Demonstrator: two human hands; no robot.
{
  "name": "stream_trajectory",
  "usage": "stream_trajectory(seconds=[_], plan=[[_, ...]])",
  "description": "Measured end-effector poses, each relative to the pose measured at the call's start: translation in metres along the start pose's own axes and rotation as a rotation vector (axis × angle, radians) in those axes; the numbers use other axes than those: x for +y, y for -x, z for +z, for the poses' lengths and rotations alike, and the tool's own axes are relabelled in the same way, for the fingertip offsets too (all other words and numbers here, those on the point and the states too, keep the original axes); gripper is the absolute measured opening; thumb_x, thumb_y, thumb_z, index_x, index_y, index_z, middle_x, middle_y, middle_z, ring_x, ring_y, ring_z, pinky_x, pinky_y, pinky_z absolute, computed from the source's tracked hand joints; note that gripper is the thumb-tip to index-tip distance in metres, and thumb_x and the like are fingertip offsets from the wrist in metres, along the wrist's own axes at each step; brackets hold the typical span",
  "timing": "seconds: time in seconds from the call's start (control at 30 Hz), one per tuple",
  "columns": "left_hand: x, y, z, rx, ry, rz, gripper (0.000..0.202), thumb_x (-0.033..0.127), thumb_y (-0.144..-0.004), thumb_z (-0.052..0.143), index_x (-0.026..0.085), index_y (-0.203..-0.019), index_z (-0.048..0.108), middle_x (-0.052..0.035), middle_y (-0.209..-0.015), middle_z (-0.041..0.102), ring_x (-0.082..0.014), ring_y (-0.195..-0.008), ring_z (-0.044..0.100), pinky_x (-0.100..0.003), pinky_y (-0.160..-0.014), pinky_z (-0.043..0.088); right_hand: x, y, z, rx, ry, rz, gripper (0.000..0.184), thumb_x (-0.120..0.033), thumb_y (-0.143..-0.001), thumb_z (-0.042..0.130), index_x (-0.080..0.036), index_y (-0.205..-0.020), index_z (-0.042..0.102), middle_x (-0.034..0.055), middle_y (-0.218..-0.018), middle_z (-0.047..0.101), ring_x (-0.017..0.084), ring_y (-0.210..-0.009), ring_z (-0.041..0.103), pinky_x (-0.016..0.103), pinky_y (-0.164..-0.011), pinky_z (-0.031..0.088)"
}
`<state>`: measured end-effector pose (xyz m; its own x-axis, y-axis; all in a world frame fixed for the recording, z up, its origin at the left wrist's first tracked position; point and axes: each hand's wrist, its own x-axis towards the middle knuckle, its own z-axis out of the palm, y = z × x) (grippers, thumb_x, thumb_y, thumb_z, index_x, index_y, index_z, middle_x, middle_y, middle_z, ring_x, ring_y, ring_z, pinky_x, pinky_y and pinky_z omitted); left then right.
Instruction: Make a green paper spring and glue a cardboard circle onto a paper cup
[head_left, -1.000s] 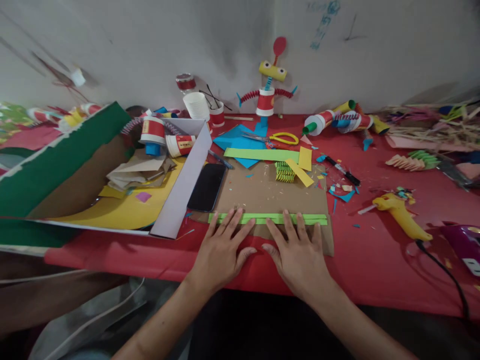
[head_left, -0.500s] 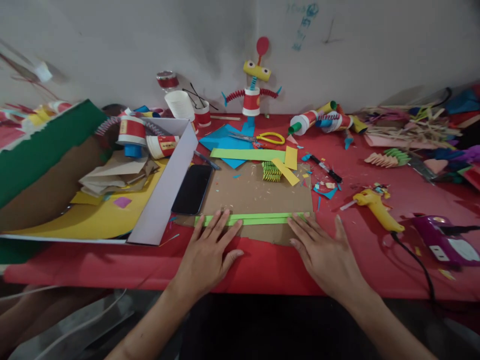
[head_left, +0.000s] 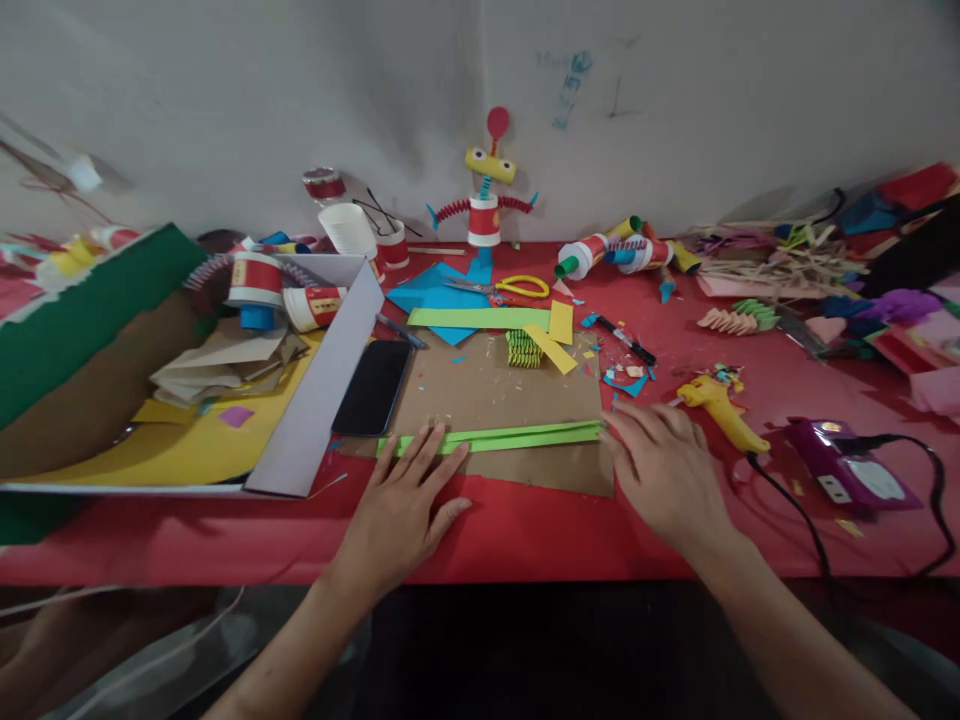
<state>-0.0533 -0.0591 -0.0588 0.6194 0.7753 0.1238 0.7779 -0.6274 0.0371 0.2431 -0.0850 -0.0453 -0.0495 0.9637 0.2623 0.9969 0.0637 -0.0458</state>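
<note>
Head | left hand (head_left: 396, 512) spread flat, partly hiding green strip (head_left: 525, 439) | right hand (head_left: 669, 482) at strip's end, grip unclear

left hand (head_left: 397, 505) splayed, fingers on left part of long green paper strip (head_left: 525, 437), right hand (head_left: 667, 470) at its right end, cardboard (head_left: 480, 390) underneath, phone (head_left: 373, 388) at cardboard's left edge, yellow glue gun (head_left: 726, 416) right on red table (head_left: 525, 535)
</note>
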Motion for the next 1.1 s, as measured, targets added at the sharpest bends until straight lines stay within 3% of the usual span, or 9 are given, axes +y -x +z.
stream_trajectory(seconds=[0.1, 0.23, 0.37, 0.47, 0.53, 0.63, 0.83, 0.97, 1.1], plan=[[-0.001, 0.001, 0.001, 0.007, -0.008, 0.006, 0.056, 0.046, -0.085, 0.041, 0.027, -0.137, 0.034, -0.0078, -0.147, 0.026, -0.0255, -0.135, 0.022, -0.050, -0.108, 0.021, -0.004, -0.020, 0.012, -0.085, -0.121, -0.047, 0.029, -0.031, -0.087, 0.045, -0.021, -0.111, 0.059, 0.0071, -0.105, 0.064, 0.025, -0.096, 0.050, 0.038, -0.080, 0.037], [-0.002, -0.001, 0.001, 0.007, -0.003, 0.006, 0.054, 0.044, -0.086, 0.042, 0.027, -0.137, 0.034, -0.0083, -0.147, 0.026, -0.0260, -0.135, 0.021, -0.052, -0.107, 0.021, -0.003, -0.031, 0.031, -0.167, -0.294, -0.019, 0.011, -0.026, -0.083, 0.051, -0.021, -0.085, 0.061, 0.0050, -0.089, 0.063, 0.022, -0.088, 0.052, 0.035, -0.074, 0.038], [0.009, -0.009, -0.007, 0.179, 0.109, -0.054, 0.047, 0.029, -0.086, 0.045, 0.023, -0.132, 0.042, -0.0095, -0.140, 0.040, -0.0266, -0.132, 0.029, -0.052, -0.106, 0.025, 0.000, -0.033, 0.024, -0.226, -0.531, 0.000, 0.007, -0.021, -0.081, 0.050, -0.020, -0.076, 0.054, 0.0028, -0.080, 0.061, 0.019, -0.079, 0.056, 0.031, -0.070, 0.040], [0.032, -0.025, -0.018, 0.329, 0.402, -0.027, 0.033, 0.019, -0.085, 0.045, 0.025, -0.113, 0.060, -0.0069, -0.116, 0.062, -0.0220, -0.112, 0.053, -0.042, -0.096, 0.040, -0.001, -0.046, 0.007, -0.232, -0.812, 0.096, 0.005, -0.025, -0.083, 0.047, -0.021, -0.081, 0.050, -0.0008, -0.070, 0.060, 0.015, -0.061, 0.057, 0.028, -0.060, 0.040], [0.048, -0.045, -0.025, 0.244, 0.679, -0.062, 0.025, 0.024, -0.084, 0.049, 0.024, -0.102, 0.066, -0.0063, -0.096, 0.069, -0.0192, -0.091, 0.062, -0.035, -0.083, 0.048, -0.004, -0.061, -0.004, -0.166, -1.040, 0.168, 0.011, -0.032, -0.081, 0.051, -0.021, -0.081, 0.048, -0.0033, -0.065, 0.058, 0.012, -0.051, 0.054, 0.025, -0.054, 0.038], [0.061, -0.090, -0.032, 0.109, 1.104, -0.336, 0.036, 0.037, -0.073, 0.063, 0.019, -0.104, 0.065, -0.0080, -0.087, 0.069, -0.0179, -0.075, 0.063, -0.029, -0.067, 0.049, -0.012, -0.088, -0.014, -0.080, -1.338, 0.230, 0.024, -0.040, -0.075, 0.059, -0.019, -0.080, 0.048, -0.0044, -0.063, 0.056, 0.009, -0.048, 0.052, 0.022, -0.048, 0.036], [0.043, -0.160, -0.025, 0.291, 1.942, -0.690, 0.027, 0.032, -0.056, 0.077, 0.011, -0.066, 0.065, -0.0029, -0.066, 0.064, -0.0083, -0.057, 0.055, -0.022, -0.060, 0.046, -0.033, -0.108, 0.002, -0.098, -1.507, 0.276, 0.032, -0.044, -0.069, 0.065, -0.016, -0.079, 0.053, -0.0043, -0.060, 0.056, 0.009, -0.048, 0.053, 0.021, -0.047, 0.037], [0.027, -0.160, -0.010, 0.226, 1.997, -0.747, 0.028, 0.029, -0.051, 0.080, 0.010, -0.066, 0.065, -0.0034, -0.062, 0.064, -0.0095, -0.053, 0.056, -0.021, -0.052, 0.044, -0.033, -0.101, 0.020, -0.160, -1.516, 0.327, 0.030, -0.041, -0.069, 0.067, -0.016, -0.082, 0.057, -0.0016, -0.062, 0.059, 0.011, -0.053, 0.057, 0.023, -0.050, 0.040], [0.004, -0.156, -0.008, 0.285, 1.993, -0.822, 0.030, 0.025, -0.049, 0.081, 0.011, -0.070, 0.065, -0.0035, -0.066, 0.066, -0.0095, -0.051, 0.057, -0.020, -0.047, 0.044, -0.023, -0.099, 0.022, -0.209, -1.541, 0.364, 0.029, -0.038, -0.067, 0.069, -0.016, -0.083, 0.060, -0.0007, -0.058, 0.061, 0.011, -0.053, 0.057, 0.022, -0.051, 0.041]])
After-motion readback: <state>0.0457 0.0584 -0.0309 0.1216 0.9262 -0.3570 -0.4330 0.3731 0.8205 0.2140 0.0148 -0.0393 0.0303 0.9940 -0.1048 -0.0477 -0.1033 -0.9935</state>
